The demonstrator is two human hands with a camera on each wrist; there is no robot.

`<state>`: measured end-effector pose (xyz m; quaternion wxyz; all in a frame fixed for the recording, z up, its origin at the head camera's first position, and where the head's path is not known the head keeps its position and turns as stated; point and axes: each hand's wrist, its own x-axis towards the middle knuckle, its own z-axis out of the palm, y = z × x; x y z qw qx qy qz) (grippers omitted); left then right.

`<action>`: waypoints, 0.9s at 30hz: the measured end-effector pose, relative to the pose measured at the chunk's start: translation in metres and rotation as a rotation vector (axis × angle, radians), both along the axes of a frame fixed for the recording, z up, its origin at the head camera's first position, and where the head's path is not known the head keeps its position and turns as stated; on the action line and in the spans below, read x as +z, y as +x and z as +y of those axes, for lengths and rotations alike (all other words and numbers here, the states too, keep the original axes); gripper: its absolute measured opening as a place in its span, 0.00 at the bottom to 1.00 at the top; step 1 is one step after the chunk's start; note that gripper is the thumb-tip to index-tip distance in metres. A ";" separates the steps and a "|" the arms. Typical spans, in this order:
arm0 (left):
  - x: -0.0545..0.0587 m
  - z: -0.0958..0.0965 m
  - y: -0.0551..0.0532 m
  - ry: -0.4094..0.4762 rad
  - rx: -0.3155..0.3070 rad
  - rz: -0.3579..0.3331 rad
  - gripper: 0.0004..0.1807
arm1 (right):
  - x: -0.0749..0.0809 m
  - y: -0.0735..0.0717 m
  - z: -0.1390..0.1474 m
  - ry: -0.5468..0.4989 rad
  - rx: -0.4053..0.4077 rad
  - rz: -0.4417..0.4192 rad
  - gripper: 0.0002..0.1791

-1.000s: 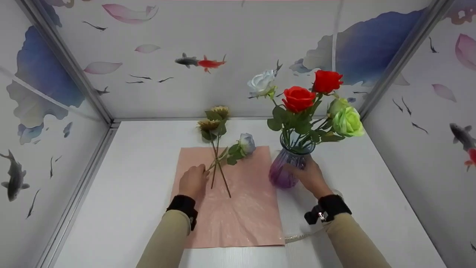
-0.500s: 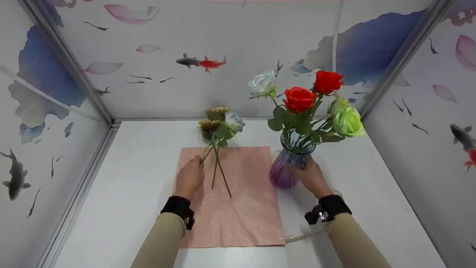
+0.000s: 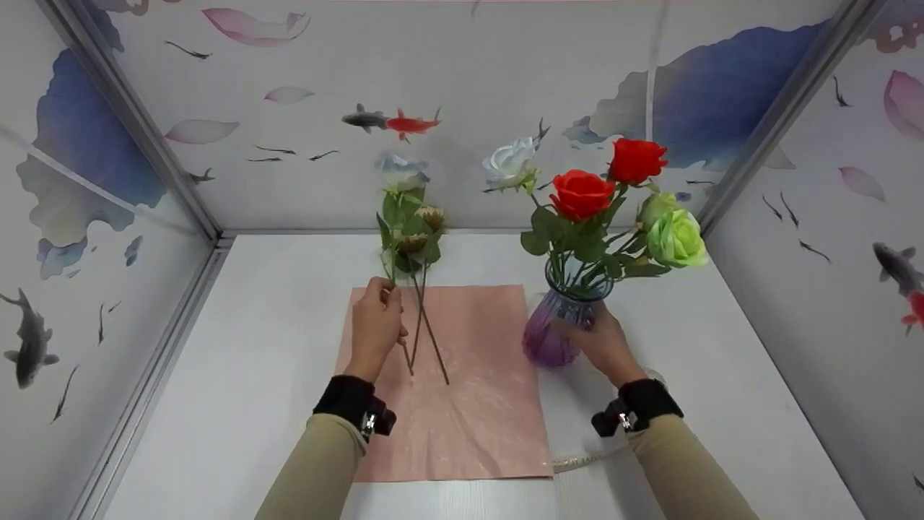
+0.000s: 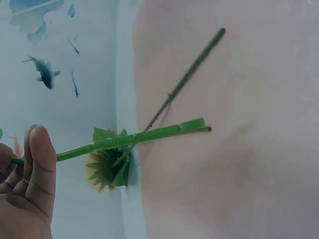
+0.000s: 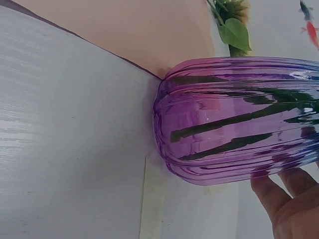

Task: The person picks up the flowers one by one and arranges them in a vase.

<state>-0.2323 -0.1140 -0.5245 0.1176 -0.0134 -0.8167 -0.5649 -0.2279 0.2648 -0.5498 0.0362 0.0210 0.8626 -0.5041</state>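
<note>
My left hand (image 3: 375,325) pinches the stem of a pale blue rose (image 3: 402,171), bloom up, over the left part of a pink wrapping sheet (image 3: 484,404). In the left wrist view its green stem (image 4: 164,132) slants past the fingertips, its cut end over the sheet. Two sunflowers (image 3: 426,231) lie with heads beyond the sheet's far edge and stems crossing on it. My right hand (image 3: 605,343) holds a purple-blue glass vase (image 3: 552,347) by its side. Red roses (image 3: 581,195), a white rose (image 3: 509,162) and a green rose (image 3: 676,237) stand in it.
A pale ribbon-like strip (image 3: 581,461) runs from the sheet's right edge past the right wrist. The white table (image 3: 253,347) is enclosed by printed panels (image 3: 462,65) at the back and both sides.
My left hand has turned the pale blue rose from leaning right over the sheet to upright, its bloom moving left and up. My right hand and the vase have stayed put.
</note>
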 end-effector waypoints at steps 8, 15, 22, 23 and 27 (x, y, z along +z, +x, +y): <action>0.030 0.018 0.007 0.332 -0.087 0.032 0.07 | 0.000 0.000 0.000 0.026 -0.002 0.032 0.55; 0.059 0.038 0.014 0.497 -0.158 0.088 0.10 | 0.001 0.001 0.000 0.016 -0.005 0.024 0.55; 0.085 0.058 0.025 0.572 -0.266 0.126 0.14 | 0.000 0.000 0.000 0.005 -0.001 0.002 0.59; 0.088 0.061 0.026 0.576 -0.277 0.129 0.14 | 0.000 0.000 0.000 0.006 0.000 -0.003 0.59; 0.097 0.074 0.029 0.598 -0.313 0.138 0.16 | 0.000 -0.001 0.000 0.008 -0.003 -0.009 0.60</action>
